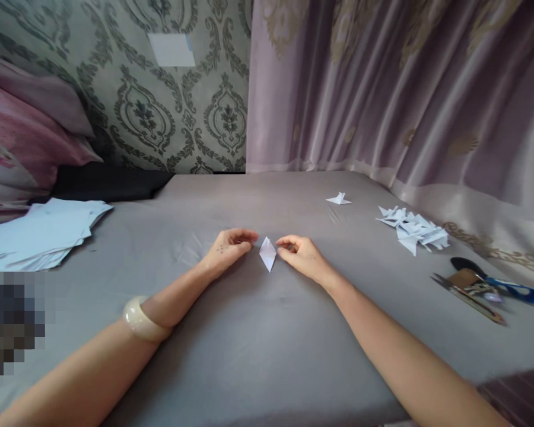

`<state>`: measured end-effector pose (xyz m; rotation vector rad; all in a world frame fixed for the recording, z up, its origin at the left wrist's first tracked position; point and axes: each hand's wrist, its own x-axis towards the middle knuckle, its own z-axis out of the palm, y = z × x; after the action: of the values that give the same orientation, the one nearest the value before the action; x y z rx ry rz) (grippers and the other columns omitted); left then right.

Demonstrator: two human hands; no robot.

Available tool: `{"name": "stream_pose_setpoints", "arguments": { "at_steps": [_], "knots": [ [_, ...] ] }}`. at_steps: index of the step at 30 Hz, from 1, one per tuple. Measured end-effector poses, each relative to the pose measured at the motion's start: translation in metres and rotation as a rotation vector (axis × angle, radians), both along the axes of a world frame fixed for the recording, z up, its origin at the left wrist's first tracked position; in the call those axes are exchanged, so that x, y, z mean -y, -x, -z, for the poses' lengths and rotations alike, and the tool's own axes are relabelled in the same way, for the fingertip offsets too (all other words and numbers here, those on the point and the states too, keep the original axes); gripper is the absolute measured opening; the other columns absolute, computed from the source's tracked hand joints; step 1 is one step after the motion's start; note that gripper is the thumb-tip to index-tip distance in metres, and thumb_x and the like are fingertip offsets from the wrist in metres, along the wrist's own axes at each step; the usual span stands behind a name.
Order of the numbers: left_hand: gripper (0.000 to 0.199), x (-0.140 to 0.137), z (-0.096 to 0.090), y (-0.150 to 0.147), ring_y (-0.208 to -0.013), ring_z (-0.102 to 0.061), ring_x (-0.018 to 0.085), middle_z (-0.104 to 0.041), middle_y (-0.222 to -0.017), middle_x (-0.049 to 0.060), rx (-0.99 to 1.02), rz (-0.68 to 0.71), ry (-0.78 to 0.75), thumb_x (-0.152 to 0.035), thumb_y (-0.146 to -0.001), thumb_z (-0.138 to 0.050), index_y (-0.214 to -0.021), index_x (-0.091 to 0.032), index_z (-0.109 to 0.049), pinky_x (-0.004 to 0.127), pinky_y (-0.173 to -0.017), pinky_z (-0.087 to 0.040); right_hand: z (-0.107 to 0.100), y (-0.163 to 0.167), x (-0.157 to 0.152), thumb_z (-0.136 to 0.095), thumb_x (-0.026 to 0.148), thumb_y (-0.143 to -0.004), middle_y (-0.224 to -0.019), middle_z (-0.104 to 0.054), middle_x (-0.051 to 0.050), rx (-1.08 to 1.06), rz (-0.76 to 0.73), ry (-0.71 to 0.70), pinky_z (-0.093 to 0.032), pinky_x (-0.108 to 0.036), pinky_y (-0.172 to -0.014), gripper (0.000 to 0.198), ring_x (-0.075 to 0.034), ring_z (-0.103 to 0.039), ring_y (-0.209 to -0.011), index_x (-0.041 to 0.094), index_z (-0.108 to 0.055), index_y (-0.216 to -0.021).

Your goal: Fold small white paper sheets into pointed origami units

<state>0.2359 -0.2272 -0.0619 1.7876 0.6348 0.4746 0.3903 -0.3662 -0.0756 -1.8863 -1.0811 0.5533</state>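
A small white folded paper (267, 255), shaped like a narrow diamond with a crease across its upper part, lies on the grey sheet between my hands. My left hand (229, 248) rests just left of it, fingers loosely curved, thumb and fingertips slightly apart, with nothing held. On the other side, my right hand (301, 254) has its thumb and index fingertips close to the paper's right corner. Whether they touch that edge is hard to tell. A cream bangle (145, 320) is on my left forearm.
At the left lies a stack of white paper sheets (48, 228) beside a black cloth (111, 182). One folded paper piece (339, 198) sits farther back, with a pile of them (413, 228) to its right. Blue-handled scissors (516, 290) and other small tools lie at the right.
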Motion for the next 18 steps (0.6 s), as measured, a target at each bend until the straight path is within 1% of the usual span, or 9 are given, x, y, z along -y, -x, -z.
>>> {"name": "stream_pose_setpoints", "arguments": {
  "at_steps": [3, 5, 8, 11, 14, 16, 18],
  "knots": [
    [0.028, 0.003, 0.005, -0.005, -0.075, -0.062, 0.016, -0.069, -0.085, 0.005, 0.031, 0.098, -0.013, -0.027, -0.069, -0.060, -0.093, -0.014, -0.067, 0.025, -0.066, -0.047, 0.002, 0.004, -0.002, -0.063, 0.026, -0.076, -0.090, -0.065, -0.004, 0.137, -0.039, 0.005, -0.044, -0.025, -0.065, 0.019, -0.011, -0.055, -0.068, 0.018, -0.071, -0.091],
    [0.028, 0.005, 0.011, -0.011, -0.072, -0.061, 0.015, -0.069, -0.082, 0.004, 0.036, 0.147, -0.028, -0.032, -0.071, -0.064, -0.092, -0.014, -0.068, 0.025, -0.065, -0.047, 0.007, 0.006, -0.004, -0.064, 0.026, -0.077, -0.088, -0.064, -0.004, 0.215, -0.044, 0.003, -0.044, -0.025, -0.068, 0.015, -0.012, -0.056, -0.071, 0.018, -0.071, -0.087],
    [0.024, 0.004, 0.020, -0.019, -0.067, -0.059, 0.014, -0.066, -0.074, 0.002, 0.003, 0.136, -0.104, -0.034, -0.072, -0.067, -0.084, -0.014, -0.068, 0.023, -0.062, -0.045, 0.013, 0.007, -0.008, -0.063, 0.026, -0.080, -0.084, -0.063, -0.003, 0.304, -0.026, 0.004, -0.043, -0.026, -0.069, 0.010, -0.013, -0.057, -0.073, 0.019, -0.070, -0.083],
    [0.020, 0.002, 0.024, -0.022, -0.064, -0.057, 0.013, -0.065, -0.069, 0.000, 0.010, 0.111, -0.158, -0.034, -0.073, -0.068, -0.078, -0.015, -0.069, 0.022, -0.060, -0.043, 0.012, 0.009, -0.008, -0.062, 0.026, -0.082, -0.082, -0.062, -0.003, 0.299, -0.002, -0.009, -0.043, -0.026, -0.068, 0.011, -0.013, -0.057, -0.070, 0.019, -0.068, -0.079],
    [0.021, 0.005, 0.021, -0.019, -0.066, -0.060, 0.012, -0.067, -0.076, 0.000, 0.096, 0.090, -0.090, -0.035, -0.075, -0.068, -0.081, -0.015, -0.070, 0.022, -0.063, -0.046, 0.003, 0.013, -0.005, -0.062, 0.026, -0.083, -0.080, -0.062, -0.002, 0.236, 0.022, -0.080, -0.043, -0.024, -0.064, 0.010, -0.011, -0.056, -0.065, 0.018, -0.066, -0.077],
    [0.024, 0.011, 0.016, -0.016, -0.065, -0.061, 0.012, -0.069, -0.082, 0.002, 0.150, 0.070, -0.018, -0.035, -0.075, -0.069, -0.087, -0.015, -0.069, 0.022, -0.063, -0.047, -0.002, 0.017, -0.002, -0.061, 0.025, -0.084, -0.080, -0.061, -0.001, 0.226, 0.031, -0.143, -0.042, -0.023, -0.063, 0.010, -0.010, -0.055, -0.063, 0.018, -0.065, -0.078],
    [0.026, 0.017, 0.010, -0.013, -0.070, -0.063, 0.014, -0.071, -0.087, 0.004, 0.193, 0.083, 0.021, -0.035, -0.075, -0.069, -0.091, -0.015, -0.069, 0.023, -0.065, -0.050, -0.005, 0.020, 0.000, -0.060, 0.026, -0.085, -0.080, -0.060, -0.001, 0.230, 0.026, -0.200, -0.042, -0.023, -0.062, 0.010, -0.010, -0.054, -0.062, 0.019, -0.064, -0.078]
  ]
}}
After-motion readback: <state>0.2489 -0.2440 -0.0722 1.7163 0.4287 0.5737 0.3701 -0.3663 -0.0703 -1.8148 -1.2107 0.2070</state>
